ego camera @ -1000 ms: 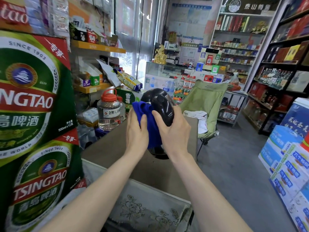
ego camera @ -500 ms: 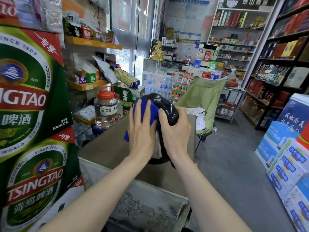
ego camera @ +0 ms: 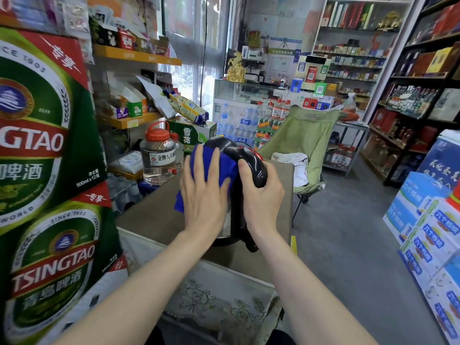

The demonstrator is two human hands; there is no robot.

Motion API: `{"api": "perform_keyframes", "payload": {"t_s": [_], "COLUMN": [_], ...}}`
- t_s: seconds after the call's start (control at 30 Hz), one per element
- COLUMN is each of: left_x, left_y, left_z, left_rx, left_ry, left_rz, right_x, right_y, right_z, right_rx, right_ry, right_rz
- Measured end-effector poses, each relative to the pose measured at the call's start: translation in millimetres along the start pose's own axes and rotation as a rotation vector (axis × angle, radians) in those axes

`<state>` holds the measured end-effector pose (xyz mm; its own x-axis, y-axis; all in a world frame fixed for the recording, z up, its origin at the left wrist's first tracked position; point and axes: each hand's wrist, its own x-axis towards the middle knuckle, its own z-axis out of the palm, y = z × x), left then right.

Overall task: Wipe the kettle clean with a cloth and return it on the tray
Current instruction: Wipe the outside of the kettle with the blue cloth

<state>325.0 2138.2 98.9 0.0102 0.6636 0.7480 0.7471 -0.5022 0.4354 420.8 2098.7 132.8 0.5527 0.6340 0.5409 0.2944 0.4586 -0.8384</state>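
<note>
A black kettle (ego camera: 251, 163) with a glossy handle stands upright on the brown table (ego camera: 154, 217) in the middle of the head view. My right hand (ego camera: 261, 195) grips its handle from the right. My left hand (ego camera: 202, 195) lies flat on a blue cloth (ego camera: 225, 165) and presses it against the kettle's left side and top. Most of the kettle's steel body is hidden behind my hands. An ornate pale tray (ego camera: 219, 302) lies near me, below my forearms.
Stacked green beer cartons (ego camera: 42, 170) wall off the left. A clear jug with a red cap (ego camera: 159, 155) stands at the table's far left. A green folding chair (ego camera: 301, 138) sits beyond the table. Blue-and-white boxes (ego camera: 428, 232) line the right; grey floor lies between.
My left hand with the cloth has slid from the kettle's side up over its top and spread flat. The kettle, tilted a second ago, now stands upright. My right hand keeps its hold.
</note>
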Motion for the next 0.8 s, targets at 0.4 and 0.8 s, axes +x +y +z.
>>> {"api": "perform_keyframes", "payload": {"t_s": [0.4,0.8], "left_x": [6,45], "left_y": [-8,-24], "left_z": [-5,-17], "left_rx": [-0.4,-0.744], "left_ry": [-0.007,-0.165], "left_rz": [-0.421,-0.811], "right_x": [14,21], "right_y": [-1,-10], "right_z": [-1,-9], "right_rx": [0.057,0.009], "right_ry": [0.021,-0.023], "right_rz": [0.017,-0.022]}}
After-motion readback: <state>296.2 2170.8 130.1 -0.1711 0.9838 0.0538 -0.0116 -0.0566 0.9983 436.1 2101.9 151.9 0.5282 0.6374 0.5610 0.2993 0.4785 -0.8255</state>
